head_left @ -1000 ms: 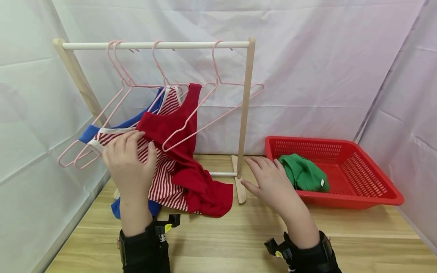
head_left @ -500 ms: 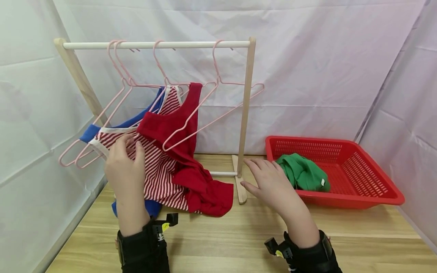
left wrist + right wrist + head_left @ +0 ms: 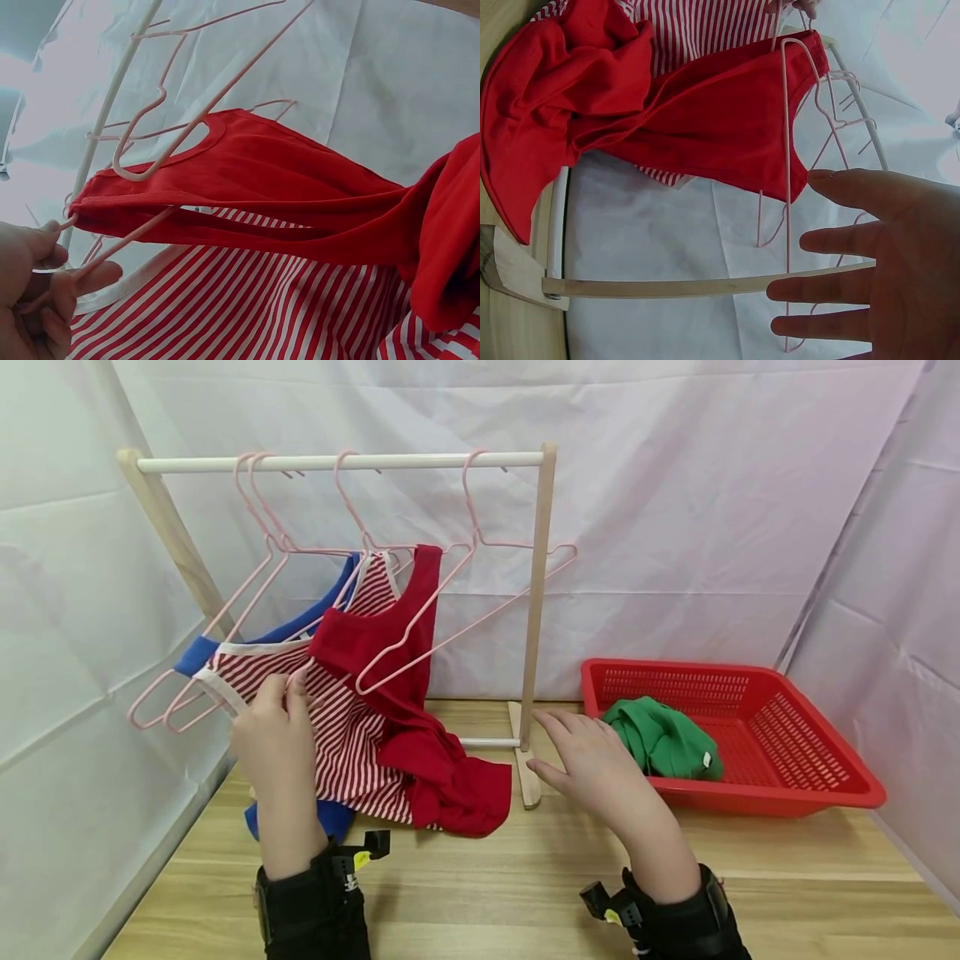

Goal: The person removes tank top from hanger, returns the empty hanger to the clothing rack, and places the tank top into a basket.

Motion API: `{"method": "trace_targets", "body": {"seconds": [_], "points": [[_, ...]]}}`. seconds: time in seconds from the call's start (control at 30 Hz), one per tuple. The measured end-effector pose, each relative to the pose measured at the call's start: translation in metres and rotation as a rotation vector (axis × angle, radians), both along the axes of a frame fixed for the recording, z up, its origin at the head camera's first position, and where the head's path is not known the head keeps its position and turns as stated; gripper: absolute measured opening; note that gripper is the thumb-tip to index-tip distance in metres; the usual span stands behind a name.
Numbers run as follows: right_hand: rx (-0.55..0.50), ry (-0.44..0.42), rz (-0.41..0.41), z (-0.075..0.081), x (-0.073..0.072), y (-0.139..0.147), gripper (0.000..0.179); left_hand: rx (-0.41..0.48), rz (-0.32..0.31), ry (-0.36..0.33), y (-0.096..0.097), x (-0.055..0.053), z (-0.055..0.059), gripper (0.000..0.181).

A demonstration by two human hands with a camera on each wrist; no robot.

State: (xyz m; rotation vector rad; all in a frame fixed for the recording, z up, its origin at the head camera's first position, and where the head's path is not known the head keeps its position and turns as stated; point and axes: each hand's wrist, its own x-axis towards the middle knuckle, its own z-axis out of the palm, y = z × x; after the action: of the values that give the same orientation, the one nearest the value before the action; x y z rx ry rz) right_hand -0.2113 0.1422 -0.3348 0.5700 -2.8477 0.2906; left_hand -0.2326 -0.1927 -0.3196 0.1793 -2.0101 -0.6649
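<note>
My left hand (image 3: 273,739) pinches the end of a pink hanger (image 3: 129,243), which carries a red sleeveless top (image 3: 417,610). One strap of the top lies just above my fingertips, and its lower part is bunched on the table. Behind it hangs a red-and-white striped top (image 3: 352,768), with a blue garment (image 3: 197,655) farther back on another hanger. A bare pink hanger (image 3: 786,150) hangs in front of the red top. Beside the rack's right post, my right hand (image 3: 588,756) is held up with fingers extended, touching nothing.
The clothes rack has a white top bar (image 3: 420,462) and a wooden right post (image 3: 538,610). To the right, a red plastic basket (image 3: 795,793) holds a crumpled green cloth item (image 3: 663,739). White fabric walls (image 3: 690,510) enclose the wooden table (image 3: 480,893).
My left hand has left the front of the striped top and red strap, shifted slightly down, and closed its fingertips on the hanger's end. The right hand has stayed nearly still.
</note>
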Motion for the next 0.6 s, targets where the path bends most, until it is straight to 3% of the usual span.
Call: {"method": "trace_targets", "body": {"seconds": [0.2, 0.43, 0.6], "points": [[-0.013, -0.022, -0.001, -0.0004, -0.0008, 0.0005, 0.069, 0.043, -0.054, 0.147, 0.0036, -0.0025, -0.0013, 0.044], [-0.022, -0.032, 0.005, -0.0019, -0.0016, 0.0016, 0.07, 0.069, -0.047, 0.176, 0.0042, -0.0046, -0.0028, 0.047], [-0.016, -0.039, -0.002, -0.0026, -0.0022, 0.0036, 0.07, 0.135, -0.076, 0.213, 0.0008, -0.0045, -0.0025, 0.044]]}}
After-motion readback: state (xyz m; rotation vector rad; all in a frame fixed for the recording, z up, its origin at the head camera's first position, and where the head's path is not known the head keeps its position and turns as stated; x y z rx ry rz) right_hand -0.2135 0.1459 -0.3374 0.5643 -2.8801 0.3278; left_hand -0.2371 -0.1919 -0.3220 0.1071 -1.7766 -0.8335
